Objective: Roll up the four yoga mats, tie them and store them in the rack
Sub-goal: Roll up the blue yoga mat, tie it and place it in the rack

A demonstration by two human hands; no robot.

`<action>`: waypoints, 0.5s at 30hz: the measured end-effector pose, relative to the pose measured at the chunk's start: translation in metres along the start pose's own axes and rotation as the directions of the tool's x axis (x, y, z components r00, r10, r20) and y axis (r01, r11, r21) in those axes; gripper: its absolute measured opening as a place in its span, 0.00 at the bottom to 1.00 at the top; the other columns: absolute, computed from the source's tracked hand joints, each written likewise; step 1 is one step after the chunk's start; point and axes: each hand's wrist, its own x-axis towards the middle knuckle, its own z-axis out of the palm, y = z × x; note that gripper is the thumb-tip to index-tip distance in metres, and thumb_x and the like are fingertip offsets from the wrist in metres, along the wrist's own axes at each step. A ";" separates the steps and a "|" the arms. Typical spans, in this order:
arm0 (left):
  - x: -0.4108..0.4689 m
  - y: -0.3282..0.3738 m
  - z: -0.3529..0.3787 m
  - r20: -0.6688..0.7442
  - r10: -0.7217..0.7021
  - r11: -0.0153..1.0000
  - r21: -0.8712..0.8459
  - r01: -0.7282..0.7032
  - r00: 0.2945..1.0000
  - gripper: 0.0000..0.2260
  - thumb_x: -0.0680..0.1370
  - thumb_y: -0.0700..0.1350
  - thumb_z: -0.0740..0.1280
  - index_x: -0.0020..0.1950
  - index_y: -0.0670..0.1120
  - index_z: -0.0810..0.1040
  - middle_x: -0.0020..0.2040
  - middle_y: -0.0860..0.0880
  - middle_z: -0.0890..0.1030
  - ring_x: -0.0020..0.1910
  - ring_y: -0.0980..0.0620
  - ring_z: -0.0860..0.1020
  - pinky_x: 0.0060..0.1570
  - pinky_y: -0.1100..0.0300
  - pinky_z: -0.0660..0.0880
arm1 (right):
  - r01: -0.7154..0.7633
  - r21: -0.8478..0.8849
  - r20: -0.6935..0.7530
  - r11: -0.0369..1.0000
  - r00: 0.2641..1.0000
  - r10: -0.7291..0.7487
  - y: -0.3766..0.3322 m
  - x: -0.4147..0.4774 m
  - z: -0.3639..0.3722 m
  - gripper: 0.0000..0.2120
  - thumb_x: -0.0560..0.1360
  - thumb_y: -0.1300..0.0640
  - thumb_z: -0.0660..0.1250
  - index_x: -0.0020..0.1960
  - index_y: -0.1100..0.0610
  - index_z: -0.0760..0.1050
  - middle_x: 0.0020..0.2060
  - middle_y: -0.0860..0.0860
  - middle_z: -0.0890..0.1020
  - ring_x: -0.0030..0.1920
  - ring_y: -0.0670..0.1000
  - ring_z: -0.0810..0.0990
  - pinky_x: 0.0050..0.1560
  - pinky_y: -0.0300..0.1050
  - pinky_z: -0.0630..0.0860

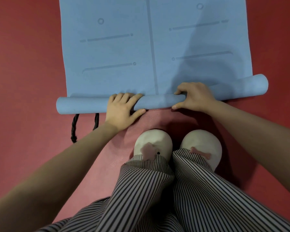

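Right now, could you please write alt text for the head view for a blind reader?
The left-hand grip and right-hand grip curl round the rolled end of a blue mat on a red floor; black cord pokes out beneath the roll.

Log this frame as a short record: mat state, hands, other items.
mat: blue yoga mat, near end rolled, rest flat
left hand: grips the roll left of centre
right hand: grips the roll right of centre
cord: black braided cord, sticking out under the roll's left end
underfoot: pink mat, white slippers
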 end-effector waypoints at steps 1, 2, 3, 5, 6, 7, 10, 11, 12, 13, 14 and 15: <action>0.002 0.001 -0.001 0.009 -0.015 1.000 -0.007 0.015 1.000 0.23 0.76 0.63 0.57 0.61 0.50 0.79 0.46 0.49 0.81 0.44 0.45 0.77 0.49 0.52 0.68 | -0.019 0.015 0.017 1.000 1.000 0.019 -0.001 0.001 -0.001 0.22 0.61 0.44 0.78 0.50 0.54 0.79 0.49 0.49 0.82 0.52 0.54 0.78 0.50 0.47 0.71; 0.006 0.001 -0.003 0.029 -0.023 1.000 -0.019 0.023 0.999 0.23 0.76 0.63 0.57 0.59 0.51 0.80 0.46 0.49 0.81 0.44 0.44 0.77 0.48 0.52 0.69 | -0.040 0.032 0.035 0.999 0.999 0.039 -0.001 0.003 -0.003 0.22 0.61 0.45 0.78 0.50 0.53 0.80 0.49 0.48 0.82 0.52 0.53 0.78 0.50 0.45 0.70; 0.011 0.000 -0.007 0.053 -0.024 0.999 -0.034 0.026 0.998 0.23 0.76 0.63 0.57 0.58 0.50 0.81 0.45 0.49 0.82 0.44 0.43 0.78 0.47 0.52 0.69 | -0.061 0.048 0.058 0.997 0.997 0.058 -0.001 0.005 -0.005 0.21 0.61 0.45 0.79 0.50 0.53 0.80 0.48 0.48 0.82 0.51 0.52 0.77 0.49 0.44 0.69; 0.018 -0.002 -0.015 0.126 -0.029 0.995 -0.091 0.041 0.992 0.26 0.75 0.64 0.54 0.58 0.50 0.81 0.45 0.48 0.82 0.45 0.43 0.78 0.48 0.52 0.69 | -0.090 0.071 0.134 0.993 0.988 0.079 -0.001 0.009 -0.010 0.19 0.61 0.45 0.79 0.48 0.51 0.80 0.45 0.47 0.80 0.49 0.50 0.77 0.47 0.42 0.68; 0.019 -0.002 -0.018 0.168 -0.035 0.991 -0.120 0.056 0.985 0.28 0.74 0.65 0.52 0.58 0.51 0.81 0.46 0.47 0.82 0.48 0.43 0.77 0.49 0.54 0.67 | -0.098 0.073 0.178 0.993 0.981 0.084 0.000 0.009 -0.010 0.19 0.61 0.44 0.79 0.47 0.51 0.80 0.44 0.47 0.80 0.48 0.50 0.76 0.47 0.42 0.67; 0.017 -0.002 -0.018 0.203 -0.047 0.987 -0.139 0.076 0.978 0.29 0.72 0.67 0.50 0.59 0.52 0.80 0.47 0.47 0.81 0.50 0.44 0.77 0.50 0.55 0.66 | -0.105 0.073 0.217 0.992 0.972 0.087 0.001 0.009 -0.009 0.18 0.61 0.44 0.78 0.47 0.50 0.80 0.44 0.47 0.80 0.47 0.49 0.76 0.46 0.41 0.66; 0.010 -0.002 -0.013 0.258 -0.077 0.975 -0.181 0.127 0.963 0.31 0.71 0.68 0.49 0.60 0.54 0.79 0.49 0.49 0.80 0.54 0.47 0.75 0.52 0.56 0.62 | -0.126 0.096 0.262 0.987 0.960 0.097 0.002 0.005 -0.003 0.17 0.62 0.45 0.78 0.46 0.50 0.79 0.43 0.47 0.79 0.45 0.48 0.75 0.45 0.40 0.65; 0.008 -0.001 -0.011 0.237 -0.068 0.979 -0.170 0.110 0.969 0.29 0.72 0.67 0.50 0.59 0.53 0.80 0.50 0.49 0.80 0.54 0.46 0.75 0.53 0.55 0.63 | -0.134 0.112 0.265 0.985 0.959 0.101 0.003 0.005 -0.003 0.16 0.62 0.45 0.78 0.45 0.49 0.79 0.42 0.47 0.79 0.44 0.48 0.75 0.44 0.40 0.66; 0.006 0.000 -0.008 0.179 -0.041 0.989 -0.131 0.065 0.983 0.27 0.74 0.65 0.52 0.58 0.52 0.80 0.51 0.49 0.80 0.54 0.46 0.74 0.55 0.52 0.63 | -0.142 0.132 0.274 0.981 0.956 0.102 0.003 0.006 -0.003 0.15 0.62 0.46 0.79 0.44 0.49 0.78 0.42 0.47 0.79 0.44 0.48 0.76 0.43 0.41 0.67; 0.003 0.003 -0.004 0.094 -0.007 0.998 -0.068 0.013 0.996 0.24 0.76 0.62 0.54 0.58 0.50 0.80 0.53 0.48 0.80 0.54 0.46 0.73 0.56 0.51 0.62 | -0.147 0.148 0.287 0.978 0.953 0.100 0.004 0.007 -0.004 0.15 0.62 0.46 0.79 0.43 0.49 0.78 0.42 0.48 0.80 0.43 0.49 0.76 0.43 0.43 0.69; -0.001 0.007 0.000 0.004 0.028 1.000 -0.013 -0.028 1.000 0.21 0.77 0.59 0.56 0.58 0.49 0.80 0.55 0.47 0.79 0.53 0.47 0.71 0.55 0.50 0.61 | -0.156 0.160 0.299 0.975 0.949 0.103 0.005 0.007 -0.004 0.15 0.61 0.47 0.79 0.42 0.49 0.77 0.42 0.48 0.80 0.44 0.49 0.77 0.45 0.44 0.72; -0.005 0.012 0.004 -0.061 0.058 0.998 0.013 -0.057 0.996 0.18 0.78 0.56 0.57 0.59 0.49 0.79 0.55 0.47 0.79 0.52 0.48 0.70 0.54 0.52 0.61 | -0.167 0.166 0.308 0.972 0.945 0.110 0.006 0.008 -0.004 0.15 0.61 0.47 0.79 0.41 0.48 0.77 0.42 0.48 0.80 0.45 0.49 0.77 0.48 0.46 0.73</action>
